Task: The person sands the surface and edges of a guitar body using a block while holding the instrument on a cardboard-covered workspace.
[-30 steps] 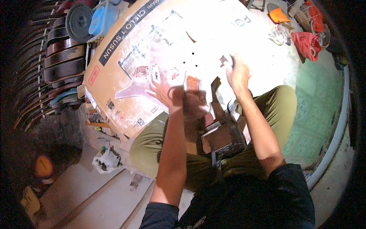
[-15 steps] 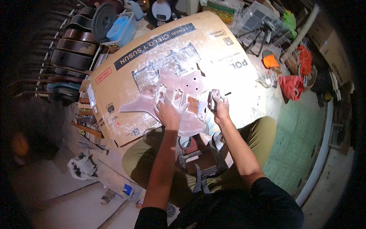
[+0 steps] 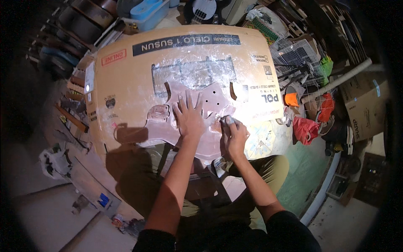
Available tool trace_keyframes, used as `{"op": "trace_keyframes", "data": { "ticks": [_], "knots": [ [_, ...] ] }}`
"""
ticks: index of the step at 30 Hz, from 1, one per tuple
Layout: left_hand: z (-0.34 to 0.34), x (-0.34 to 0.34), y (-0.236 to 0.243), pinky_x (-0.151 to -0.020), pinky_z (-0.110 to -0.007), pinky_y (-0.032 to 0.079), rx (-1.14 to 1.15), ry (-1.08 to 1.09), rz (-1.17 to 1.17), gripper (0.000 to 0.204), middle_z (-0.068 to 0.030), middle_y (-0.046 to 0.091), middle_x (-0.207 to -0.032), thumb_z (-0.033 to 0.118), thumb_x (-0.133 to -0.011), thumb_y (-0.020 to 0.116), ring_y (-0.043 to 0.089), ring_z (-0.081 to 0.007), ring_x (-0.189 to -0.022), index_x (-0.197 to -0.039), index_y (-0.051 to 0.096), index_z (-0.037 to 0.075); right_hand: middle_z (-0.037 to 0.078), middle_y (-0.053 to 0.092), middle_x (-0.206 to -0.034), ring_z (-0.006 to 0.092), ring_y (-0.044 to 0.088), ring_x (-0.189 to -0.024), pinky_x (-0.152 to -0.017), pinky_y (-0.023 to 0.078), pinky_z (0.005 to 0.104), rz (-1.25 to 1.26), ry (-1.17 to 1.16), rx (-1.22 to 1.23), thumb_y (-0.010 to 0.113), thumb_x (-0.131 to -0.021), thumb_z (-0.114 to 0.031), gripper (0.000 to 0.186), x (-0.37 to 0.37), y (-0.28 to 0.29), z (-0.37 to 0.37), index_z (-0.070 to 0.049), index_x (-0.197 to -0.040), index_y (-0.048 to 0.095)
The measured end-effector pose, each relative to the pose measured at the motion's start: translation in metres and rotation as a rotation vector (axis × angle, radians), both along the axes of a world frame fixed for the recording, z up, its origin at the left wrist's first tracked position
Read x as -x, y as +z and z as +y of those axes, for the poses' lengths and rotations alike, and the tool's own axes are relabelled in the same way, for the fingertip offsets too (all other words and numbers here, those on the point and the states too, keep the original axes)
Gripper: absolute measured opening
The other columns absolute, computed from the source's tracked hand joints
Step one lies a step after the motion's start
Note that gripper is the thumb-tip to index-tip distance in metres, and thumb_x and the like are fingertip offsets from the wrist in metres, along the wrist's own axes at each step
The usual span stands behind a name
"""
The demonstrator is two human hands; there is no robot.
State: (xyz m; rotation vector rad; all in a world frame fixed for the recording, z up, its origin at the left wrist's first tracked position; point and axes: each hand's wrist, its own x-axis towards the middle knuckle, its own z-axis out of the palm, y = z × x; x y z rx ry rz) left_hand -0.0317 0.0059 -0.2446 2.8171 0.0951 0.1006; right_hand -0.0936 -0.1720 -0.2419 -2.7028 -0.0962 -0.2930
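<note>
Here, left hand (image 3: 189,117) pressed flat on a pale pinkish electric-guitar body blank (image 3: 197,126), fingers spread wide, palm down near the middle of the wood. Right hand (image 3: 233,135) just beside it at the blank's right edge, curled closed around a small pale wad (image 3: 228,121), apparently a scrap of sandpaper or cloth, though too small to tell which. Wad touching the wood close to the routed cavities and the small drilled holes (image 3: 213,93). Blank lying across the lap and the near edge of a large flattened cardboard box (image 3: 126,84), brown, dusted white with a rectangular patch of powder above the wood. Olive-green trousers (image 3: 138,185) under the blank's lower end, dark sleeves at the bottom edge. Beyond the cardboard, at the top, a blue plastic tray (image 3: 145,10). To the right, white wire racks (image 3: 296,52), an orange object (image 3: 291,99), a crumpled red cloth (image 3: 305,129), a long grey-white pipe (image 3: 342,75) and another cardboard box (image 3: 363,107). At left, dark curved guitar-shaped pieces (image 3: 79,19) stacked in shadow. Pale green tiled floor (image 3: 306,168) at the right.
</note>
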Motion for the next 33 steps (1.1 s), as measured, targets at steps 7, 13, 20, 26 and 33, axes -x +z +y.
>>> {"op": "trace_keyframes", "data": {
  "ticks": [7,13,20,26,33],
  "knots": [
    [-0.004,-0.001,0.007,-0.113,-0.064,0.015,-0.07,-0.084,0.157,0.081,-0.0138,0.024,-0.159,0.071,-0.085,0.048,0.024,-0.0382,-0.144,-0.152,0.032,0.028,0.021,0.059,-0.117,0.0405,0.052,-0.108,-0.092,0.042,0.0467,0.092,-0.056,0.127,0.06,-0.082,-0.003,0.042,-0.006,-0.004,-0.006,-0.013,-0.123,0.062],
    [-0.004,-0.006,0.007,-0.114,-0.064,0.012,-0.029,-0.088,0.119,0.082,-0.0143,0.02,-0.16,0.069,-0.085,0.05,0.017,-0.0376,-0.147,-0.153,0.031,0.028,0.025,0.06,-0.109,0.0425,0.054,-0.094,-0.085,0.043,0.0495,0.067,-0.096,0.078,0.058,-0.086,-0.006,0.029,-0.057,0.004,-0.027,-0.005,-0.114,0.063],
    [-0.003,0.0,-0.001,-0.114,-0.064,0.013,0.032,-0.064,0.122,0.083,-0.0143,0.024,-0.159,0.067,-0.08,0.058,0.02,-0.0369,-0.146,-0.15,0.037,0.029,0.024,0.061,-0.106,0.0419,0.054,-0.097,-0.087,0.042,0.0485,0.111,0.032,0.146,0.06,-0.089,-0.011,0.025,-0.042,0.002,-0.031,-0.003,-0.113,0.065],
    [-0.003,0.001,-0.004,-0.114,-0.064,0.012,-0.01,-0.076,0.125,0.08,-0.0138,0.023,-0.159,0.067,-0.081,0.058,0.019,-0.0371,-0.145,-0.15,0.037,0.031,0.027,0.057,-0.111,0.0434,0.051,-0.105,-0.093,0.041,0.0477,0.143,-0.137,-0.073,0.062,-0.088,-0.016,0.026,0.01,-0.023,-0.022,-0.001,-0.109,0.063],
    [-0.001,-0.002,0.0,-0.114,-0.064,0.011,-0.002,-0.068,0.116,0.079,-0.0119,0.022,-0.16,0.068,-0.082,0.055,0.02,-0.0373,-0.145,-0.15,0.036,0.033,0.027,0.058,-0.106,0.0428,0.053,-0.099,-0.087,0.043,0.0481,0.144,-0.148,0.122,0.066,-0.085,-0.011,0.026,-0.012,-0.01,-0.016,-0.001,-0.109,0.063]
  ]
}}
